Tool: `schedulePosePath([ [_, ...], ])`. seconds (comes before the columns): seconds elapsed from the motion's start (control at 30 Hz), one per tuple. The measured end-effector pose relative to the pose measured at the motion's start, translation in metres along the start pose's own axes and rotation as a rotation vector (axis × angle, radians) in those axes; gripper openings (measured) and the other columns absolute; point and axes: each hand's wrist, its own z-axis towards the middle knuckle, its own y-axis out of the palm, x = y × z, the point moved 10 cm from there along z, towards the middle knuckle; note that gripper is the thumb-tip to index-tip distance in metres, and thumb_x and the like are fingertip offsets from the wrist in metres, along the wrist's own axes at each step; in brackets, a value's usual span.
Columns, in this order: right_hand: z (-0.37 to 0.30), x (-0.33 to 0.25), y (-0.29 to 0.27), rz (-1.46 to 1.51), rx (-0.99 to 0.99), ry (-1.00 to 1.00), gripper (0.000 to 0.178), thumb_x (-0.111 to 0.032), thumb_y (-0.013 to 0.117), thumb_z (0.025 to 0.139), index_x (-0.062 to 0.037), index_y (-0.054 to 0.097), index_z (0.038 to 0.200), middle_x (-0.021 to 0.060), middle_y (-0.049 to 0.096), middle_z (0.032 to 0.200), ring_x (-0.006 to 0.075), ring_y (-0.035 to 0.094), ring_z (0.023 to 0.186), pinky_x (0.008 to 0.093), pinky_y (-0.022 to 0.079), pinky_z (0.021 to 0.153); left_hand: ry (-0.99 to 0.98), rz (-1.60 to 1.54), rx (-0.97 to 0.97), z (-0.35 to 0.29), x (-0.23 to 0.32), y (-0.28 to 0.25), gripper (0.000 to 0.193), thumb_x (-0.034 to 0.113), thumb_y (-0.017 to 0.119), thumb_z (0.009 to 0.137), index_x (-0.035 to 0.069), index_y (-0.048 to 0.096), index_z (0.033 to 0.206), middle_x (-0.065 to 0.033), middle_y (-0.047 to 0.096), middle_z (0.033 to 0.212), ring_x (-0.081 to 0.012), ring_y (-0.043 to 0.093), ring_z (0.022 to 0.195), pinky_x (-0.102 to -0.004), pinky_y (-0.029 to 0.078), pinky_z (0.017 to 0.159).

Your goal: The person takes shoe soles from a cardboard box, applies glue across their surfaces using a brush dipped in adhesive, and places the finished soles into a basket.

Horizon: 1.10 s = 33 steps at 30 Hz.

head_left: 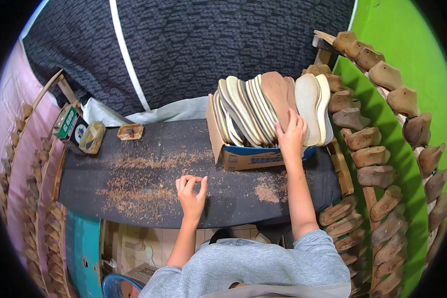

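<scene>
My right hand point(291, 134) reaches into a cardboard box point(253, 160) at the right of the table. Its thumb and fingers close around the lower part of a brown shoe insole point(275, 92). Packed upright beside that one are several cream and grey insoles point(241, 109), and a pale beige insole point(307, 102) leans at the box's right end. Over the near middle of the table, my left hand point(190, 193) is held with thumb and forefinger pinched together. Whatever may be between those fingertips is too small to make out.
Brown shavings point(139, 191) litter the dark table cover point(223, 198). A green and white box point(69, 124), a small basket point(92, 138) and a little tray point(130, 132) stand at the far left. Racks of wooden shoe lasts point(372, 156) flank both sides. A blue bucket point(115, 285) sits below.
</scene>
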Motion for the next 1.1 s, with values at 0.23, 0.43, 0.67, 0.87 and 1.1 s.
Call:
schedulePosePath([
  [0.23,-0.002,-0.007,-0.016,0.066,0.11,-0.027,0.054,-0.014,0.069,0.075,-0.0036,0.049,0.124,0.0198,0.048,0.112,0.0354,0.044,0.106,0.0455,0.036,0.092,-0.113,0.105,0.063,-0.047,-0.02,-0.047,0.012,0.01,0.071,0.074,0.004,0.061,0.071,-0.0068,0.055,0.077,-0.0227,0.048,0.076,-0.0335,0.04,0.066],
  [0.43,-0.041,-0.079,-0.044,0.339,0.085,-0.043,0.049,-0.011,0.066,0.077,-0.0103,0.055,0.125,0.0156,0.047,0.11,0.0312,0.044,0.103,0.0413,0.038,0.091,-0.25,0.162,0.092,-0.058,-0.054,-0.081,0.011,0.009,0.07,0.074,0.004,0.061,0.071,-0.008,0.056,0.077,-0.0246,0.05,0.079,-0.0346,0.041,0.07],
  [0.67,-0.14,-0.197,0.008,0.669,-0.267,-0.23,0.044,-0.021,0.07,0.073,-0.0133,0.063,0.115,0.0149,0.049,0.11,0.0307,0.049,0.097,0.0386,0.043,0.086,-0.494,-0.585,0.041,-0.04,-0.102,-0.071,0.02,0.015,0.062,0.086,0.006,0.057,0.103,-0.0071,0.058,0.087,-0.0173,0.053,0.081,-0.0315,0.046,0.071],
  [0.87,-0.187,-0.297,0.066,0.783,-0.43,-0.363,0.044,-0.02,0.072,0.069,-0.0124,0.065,0.112,0.0162,0.051,0.11,0.0317,0.049,0.098,0.0393,0.044,0.085,-0.689,-1.26,0.11,0.008,-0.147,-0.078,0.079,0.068,0.023,0.088,0.012,0.013,0.143,-0.0218,0.045,0.126,-0.0315,0.049,0.114,-0.0422,0.043,0.094],
  [1.1,-0.232,-0.395,0.131,0.891,-0.603,-0.418,0.052,-0.02,0.074,0.07,-0.0185,0.06,0.12,0.0143,0.047,0.117,0.0327,0.044,0.106,0.0426,0.039,0.094,-0.643,-1.418,0.152,0.06,-0.225,-0.141,0.084,0.071,0.019,0.087,0.0,0.04,0.126,-0.0164,0.055,0.107,-0.0249,0.058,0.092,-0.0386,0.05,0.084],
])
